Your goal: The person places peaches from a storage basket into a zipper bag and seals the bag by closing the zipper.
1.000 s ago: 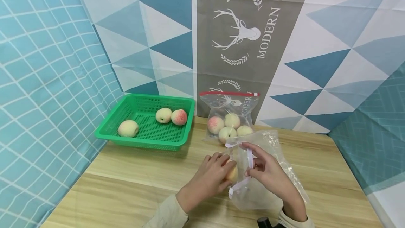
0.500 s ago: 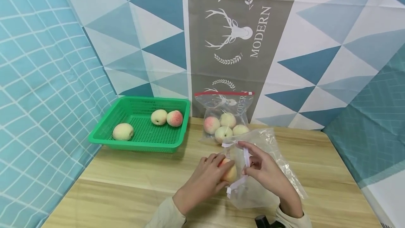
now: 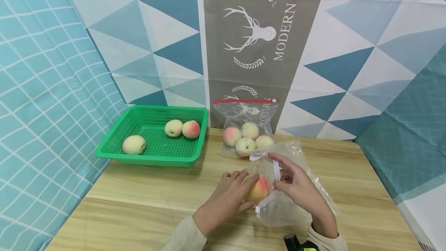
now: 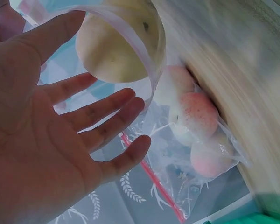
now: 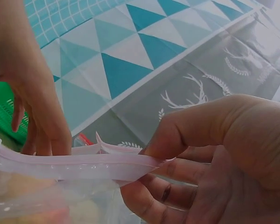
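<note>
A peach [image 3: 260,189] with a red blush lies in the mouth of a clear zip bag [image 3: 285,211] on the wooden table. My left hand [image 3: 226,197] is beside the peach, at the bag's opening. In the left wrist view its fingers are spread and relaxed, with the white bag rim crossing the peach [image 4: 114,53] close to the fingertips. With thumb and fingers, my right hand [image 3: 302,187] pinches the bag's white zip edge [image 5: 84,165], holding the mouth apart. The bag's body spreads flat under and beyond the right hand.
Behind my hands stands a second clear bag with a red zip [image 3: 245,101], holding several peaches [image 3: 245,146]. A green basket [image 3: 143,161] at the left back contains 3 peaches. A patterned backdrop [image 3: 251,22] rises along the table's rear edge.
The peach has moved right, deeper into the bag's mouth, and more of it shows beyond my left fingers. My right hand keeps its pinch on the zip edge. The head view has shifted slightly.
</note>
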The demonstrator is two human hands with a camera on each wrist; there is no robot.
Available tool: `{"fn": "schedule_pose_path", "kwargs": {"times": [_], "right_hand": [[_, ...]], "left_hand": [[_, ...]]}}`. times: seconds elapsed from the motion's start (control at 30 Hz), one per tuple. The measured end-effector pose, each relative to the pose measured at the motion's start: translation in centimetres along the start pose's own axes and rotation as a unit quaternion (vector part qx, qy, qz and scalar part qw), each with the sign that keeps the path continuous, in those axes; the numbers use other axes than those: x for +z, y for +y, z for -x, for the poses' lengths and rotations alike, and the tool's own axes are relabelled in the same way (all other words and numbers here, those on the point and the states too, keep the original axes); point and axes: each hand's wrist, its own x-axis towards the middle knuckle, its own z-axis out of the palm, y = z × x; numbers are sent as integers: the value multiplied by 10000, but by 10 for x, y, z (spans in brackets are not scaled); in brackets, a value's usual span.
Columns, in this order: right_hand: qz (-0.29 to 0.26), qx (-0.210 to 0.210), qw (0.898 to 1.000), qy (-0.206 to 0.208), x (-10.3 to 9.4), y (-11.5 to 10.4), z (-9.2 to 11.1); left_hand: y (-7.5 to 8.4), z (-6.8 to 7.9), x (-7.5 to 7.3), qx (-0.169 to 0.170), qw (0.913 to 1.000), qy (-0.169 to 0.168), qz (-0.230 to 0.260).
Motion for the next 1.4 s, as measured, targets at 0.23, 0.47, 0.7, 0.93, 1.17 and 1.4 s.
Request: {"fn": "schedule_pose_path", "kwargs": {"times": [0.23, 0.47, 0.7, 0.93, 1.17, 1.4], "right_hand": [[-131, -182, 9984, 521, -4, -4, 1], [-268, -547, 9946, 836, -9, -3, 4], [-262, -471, 9937, 981, -12, -1, 5], [-271, -488, 9927, 1065, -14, 2, 5], [-121, -520, 9903, 1280, -17, 2, 8], [683, -557, 9730, 2134, -16, -4, 9]], "left_hand": [[-5, -3, -6, -170, 9980, 586, 135], [-8, -4, -3, -79, 9926, 749, 958], [-5, -6, -5, 68, 9884, 820, 1276], [-6, -6, -7, 96, 9857, 835, 1462], [-4, -6, -5, 373, 9843, 1091, 1338], [-1, -14, -8, 573, 9792, 1529, 1200]]}}
